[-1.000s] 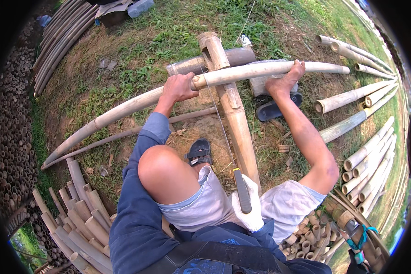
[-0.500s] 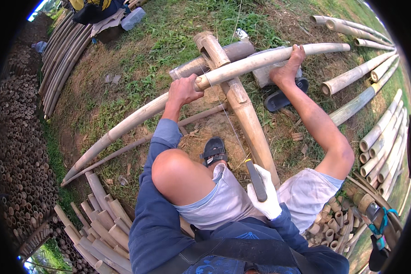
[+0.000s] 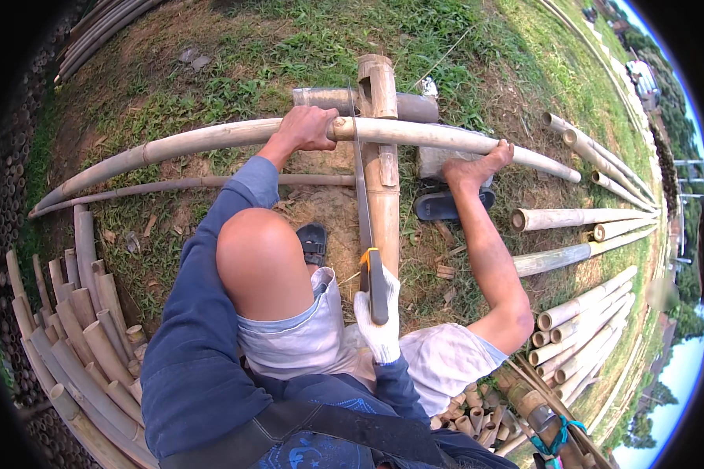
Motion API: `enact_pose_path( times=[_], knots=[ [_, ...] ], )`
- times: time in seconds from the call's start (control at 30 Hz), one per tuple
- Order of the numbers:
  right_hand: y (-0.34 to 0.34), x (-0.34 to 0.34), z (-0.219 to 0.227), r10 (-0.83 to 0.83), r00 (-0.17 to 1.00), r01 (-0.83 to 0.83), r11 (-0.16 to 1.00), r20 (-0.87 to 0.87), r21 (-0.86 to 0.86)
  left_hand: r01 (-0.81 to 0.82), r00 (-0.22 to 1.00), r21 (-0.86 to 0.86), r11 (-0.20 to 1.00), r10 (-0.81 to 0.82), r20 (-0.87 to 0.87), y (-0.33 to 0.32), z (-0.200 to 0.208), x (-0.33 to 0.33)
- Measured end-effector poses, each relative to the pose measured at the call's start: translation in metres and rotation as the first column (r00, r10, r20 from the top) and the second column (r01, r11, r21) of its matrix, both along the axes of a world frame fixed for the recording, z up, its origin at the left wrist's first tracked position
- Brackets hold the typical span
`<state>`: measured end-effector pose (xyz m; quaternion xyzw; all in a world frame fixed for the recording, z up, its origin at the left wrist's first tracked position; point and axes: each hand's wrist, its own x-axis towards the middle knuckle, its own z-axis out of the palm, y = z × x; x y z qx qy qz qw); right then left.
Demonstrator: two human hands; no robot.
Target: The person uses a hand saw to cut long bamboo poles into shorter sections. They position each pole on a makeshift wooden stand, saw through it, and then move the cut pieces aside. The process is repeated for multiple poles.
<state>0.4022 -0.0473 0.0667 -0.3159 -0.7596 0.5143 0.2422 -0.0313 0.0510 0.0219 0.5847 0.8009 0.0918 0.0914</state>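
gripping the saw (image 3: 378,289): right hand (image 3: 382,336), white-gloved, fingers closed round the handle, as i view it from my remote post. saw: one, dark handle with yellow-orange collar, long narrow blade pointing away from the body and crossing the bowed pole; whether its teeth touch, i cannot tell. left hand (image 3: 307,129): bare, curled tightly over the bowed pole, just left of the blade. bowed pole (image 3: 211,135): bamboo, long, lying crosswise in front of the person, a node beside the left hand. bare foot (image 3: 475,167): toes over the pole's right-hand stretch. bamboo post (image 3: 382,211): passing under the pole, notched near its far end, where it crosses a thick crosspiece (image 3: 418,108). loose sandal (image 3: 454,206): dark, near the bare foot. worn sandal (image 3: 313,244): on the other foot. thinner pole (image 3: 211,183): on the ground, left of the post. farther out, i list: a bundle of poles (image 3: 102,344) at left; pale poles (image 3: 587,320) at right; short cut pieces (image 3: 477,418), lower right.
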Motion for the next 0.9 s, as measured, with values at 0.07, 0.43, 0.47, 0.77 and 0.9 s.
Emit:
enact_pose_path(
  times=[0.07, 0.43, 0.47, 0.77, 0.9],
  knots=[
    [-0.022, 0.036, 0.015, -0.049, 0.996, 0.052, 0.998, 0.068, -0.043, -0.004, 1.000, 0.031, 1.000, 0.003, 0.020, 0.006, -0.001, 0.007],
    [0.116, -0.137, -0.038, -0.080, 0.987, 0.074, 0.996, -0.138, -0.051, -0.010, 0.999, 0.027, 1.000, 0.009, 0.042, 0.028, 0.007, 0.025],
    [0.087, -0.099, -0.037, -0.073, 0.994, 0.072, 0.997, -0.081, -0.023, -0.029, 0.999, 0.014, 0.999, 0.029, 0.028, 0.023, 0.007, 0.016],
    [0.085, -0.067, -0.013, -0.011, 0.998, 0.010, 1.000, -0.055, -0.009, -0.042, 0.998, 0.029, 0.999, 0.040, 0.045, 0.023, 0.008, 0.029],
    [0.153, -0.164, -0.036, -0.119, 0.980, 0.103, 0.989, -0.158, -0.105, 0.035, 0.999, 0.041, 0.999, -0.036, 0.025, 0.040, 0.007, 0.028]
  ],
)
